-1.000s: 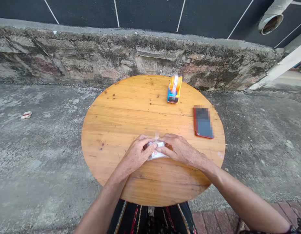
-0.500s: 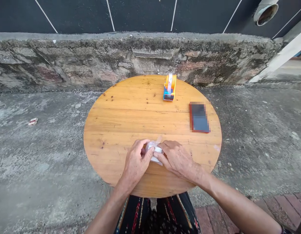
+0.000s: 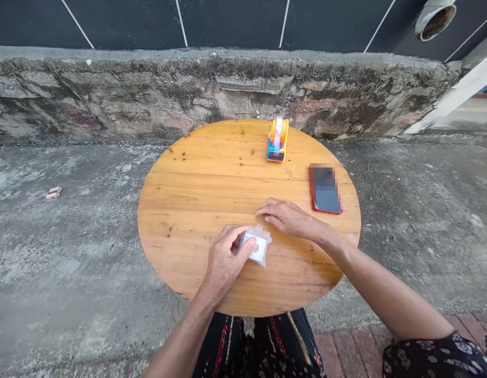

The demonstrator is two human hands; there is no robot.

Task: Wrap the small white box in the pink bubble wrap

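A small white box wrapped in clear plastic [image 3: 260, 253] lies near the front of the round wooden table. My left hand [image 3: 229, 252] grips it from the left, thumb pressed on top and fingers around its far side. Loose plastic sticks out at its right and far edges. Just beyond the packet is my right hand [image 3: 286, 216], off it, fingers stretched loosely to the left with the thumb apart. I make out nothing in those fingers.
A yellow and blue tape dispenser [image 3: 278, 139] stands at the far edge of the wooden table [image 3: 180, 194]. A phone in a red case [image 3: 325, 195] lies at the right. Behind the table runs a low stone wall [image 3: 156, 100].
My right hand has let go of the wrapped box and moved up and away to the right. My left hand still holds the box, and more of its top now shows.
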